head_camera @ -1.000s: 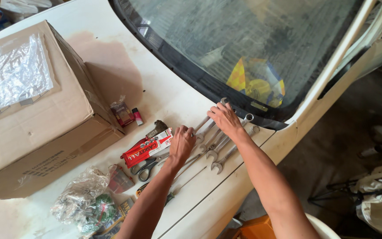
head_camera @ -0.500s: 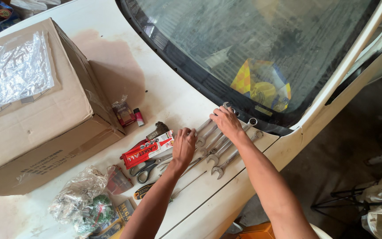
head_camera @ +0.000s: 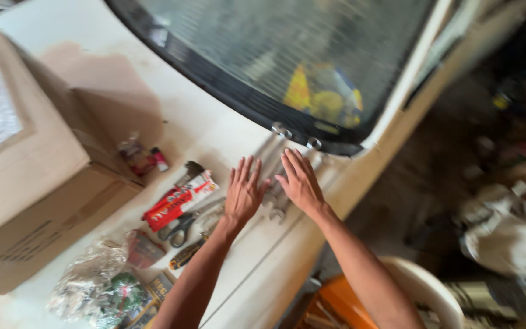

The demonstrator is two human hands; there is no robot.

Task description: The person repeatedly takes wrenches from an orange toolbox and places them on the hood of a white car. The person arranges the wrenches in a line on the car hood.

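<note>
Both hands are now lying closer together than half a second ago, side by side over the row of wrenches, and the view is sitting nearer and blurred.

Car body [head_camera: 226,131]: white painted metal, smooth and dusty, serving as a workbench below the windscreen [head_camera: 287,55], whose dark rubber edge is curving across the far side.

Cardboard box [head_camera: 28,183]: large, brown, matte, standing at the left with clear film over its top; likely parked here to keep it within reach.

Crumpled clear plastic bag [head_camera: 92,286]: lying near left, something green showing inside.

Left hand [head_camera: 245,194]: lying flat, palm down, fingers spread apart, gripping nothing, pressing on the near ends of the wrenches [head_camera: 275,155].

Right hand [head_camera: 299,181]: also flat, fingers loosely together, clamped on nothing, covering the wrenches just right of the other hand. The flat palms appear to be steadying or spreading the tools on the sloping panel.

Wrenches: slim bright steel bars with ring ends pointing far, toward the glass, lying parallel and touching.

Red packet [head_camera: 179,201]: glossy, oblong, left of the hands.

Scissors [head_camera: 184,224]: dark handles, just near the packet.

Small red-capped bottle [head_camera: 159,159]: beside the box.
</note>
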